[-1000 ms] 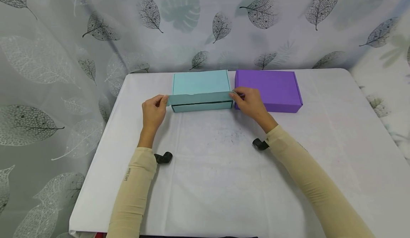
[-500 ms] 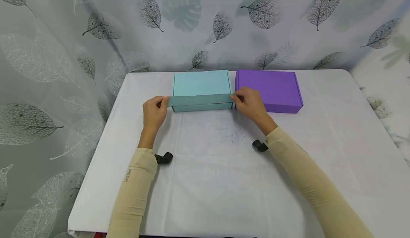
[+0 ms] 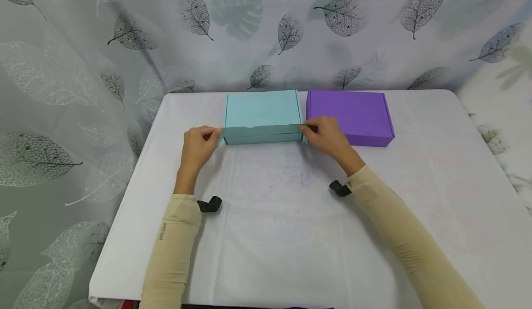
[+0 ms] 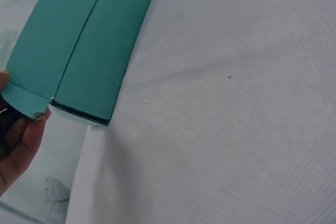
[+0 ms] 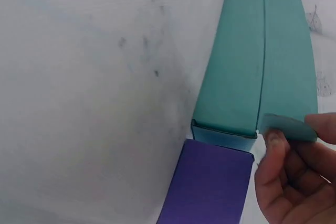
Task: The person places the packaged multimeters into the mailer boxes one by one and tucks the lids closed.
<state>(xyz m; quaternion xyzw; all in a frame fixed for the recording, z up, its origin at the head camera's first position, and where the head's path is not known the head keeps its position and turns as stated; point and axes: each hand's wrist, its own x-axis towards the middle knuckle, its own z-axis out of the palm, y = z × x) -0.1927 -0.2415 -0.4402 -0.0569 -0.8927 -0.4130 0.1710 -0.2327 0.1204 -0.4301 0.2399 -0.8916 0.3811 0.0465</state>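
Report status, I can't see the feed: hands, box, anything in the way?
Left hand pinches teal box left lid tab; right hand pinches right tab. Lid nearly down. Purple box close beside, right.

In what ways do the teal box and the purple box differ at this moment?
The teal box is teal; the purple box is purple. The left hand and right hand each pinch a side tab of the teal box's front flap, while no hand holds the purple box. The teal box's front flap is not fully tucked in; the purple box is closed. Both are flat cardboard boxes of similar size, side by side on the white table.
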